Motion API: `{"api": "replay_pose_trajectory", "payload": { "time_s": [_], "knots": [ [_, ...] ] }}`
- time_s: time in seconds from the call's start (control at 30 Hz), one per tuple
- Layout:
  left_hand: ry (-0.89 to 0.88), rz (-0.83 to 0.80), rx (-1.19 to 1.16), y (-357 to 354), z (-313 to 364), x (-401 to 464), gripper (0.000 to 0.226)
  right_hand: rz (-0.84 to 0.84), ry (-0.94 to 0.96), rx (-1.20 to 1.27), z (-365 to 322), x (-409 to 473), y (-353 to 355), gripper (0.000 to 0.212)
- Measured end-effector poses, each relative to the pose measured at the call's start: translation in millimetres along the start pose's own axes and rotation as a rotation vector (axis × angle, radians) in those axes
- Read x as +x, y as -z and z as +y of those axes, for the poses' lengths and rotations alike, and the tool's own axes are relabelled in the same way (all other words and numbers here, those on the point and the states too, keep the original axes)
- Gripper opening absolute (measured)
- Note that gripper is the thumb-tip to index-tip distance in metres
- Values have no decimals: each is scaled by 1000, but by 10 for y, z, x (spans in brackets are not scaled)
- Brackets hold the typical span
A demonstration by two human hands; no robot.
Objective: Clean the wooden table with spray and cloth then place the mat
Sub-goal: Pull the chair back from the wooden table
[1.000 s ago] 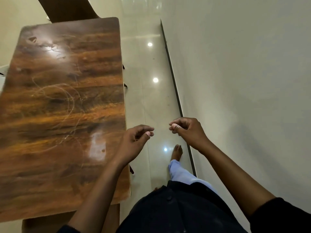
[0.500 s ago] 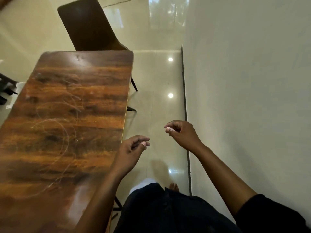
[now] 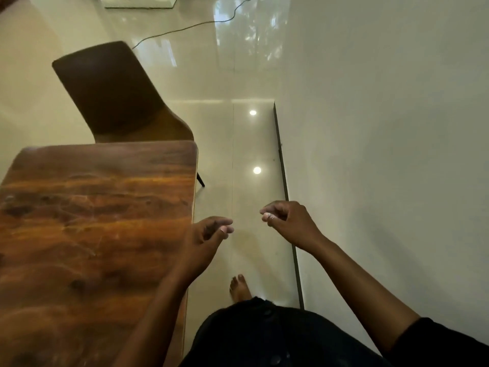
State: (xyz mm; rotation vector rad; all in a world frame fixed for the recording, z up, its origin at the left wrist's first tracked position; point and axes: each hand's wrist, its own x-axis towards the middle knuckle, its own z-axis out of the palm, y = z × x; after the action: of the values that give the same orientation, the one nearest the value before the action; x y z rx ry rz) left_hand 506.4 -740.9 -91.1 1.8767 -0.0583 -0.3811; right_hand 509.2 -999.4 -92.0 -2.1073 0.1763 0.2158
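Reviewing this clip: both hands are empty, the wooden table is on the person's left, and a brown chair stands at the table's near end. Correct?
Not quite. In the head view the chair stands at the far end of the wooden table, not the near end. The left hand and right hand are empty, table on the left.

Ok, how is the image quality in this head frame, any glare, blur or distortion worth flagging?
Head view: two round light reflections glare off the glossy floor; wide-angle lens bends the wall baseline and table edge; soft sheen on the tabletop; left hand and right hand slightly soft, both empty; overall dim, warm light.
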Motion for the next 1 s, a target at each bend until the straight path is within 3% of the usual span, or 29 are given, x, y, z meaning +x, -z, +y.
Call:
{"api": "replay_pose_trajectory", "payload": {
  "time_s": [0.3,0.53,1.0],
  "knots": [
    [-22,-86,-14,484,245,1653,24,34,-9,20,-372,1518,156,11],
    [-57,14,-9,660,371,2844,24,-51,63,-46,-559,2817,295,15],
    [76,233,-75,922,1036,5125,24,-222,228,-115,-999,5695,955,14]
  ]
}}
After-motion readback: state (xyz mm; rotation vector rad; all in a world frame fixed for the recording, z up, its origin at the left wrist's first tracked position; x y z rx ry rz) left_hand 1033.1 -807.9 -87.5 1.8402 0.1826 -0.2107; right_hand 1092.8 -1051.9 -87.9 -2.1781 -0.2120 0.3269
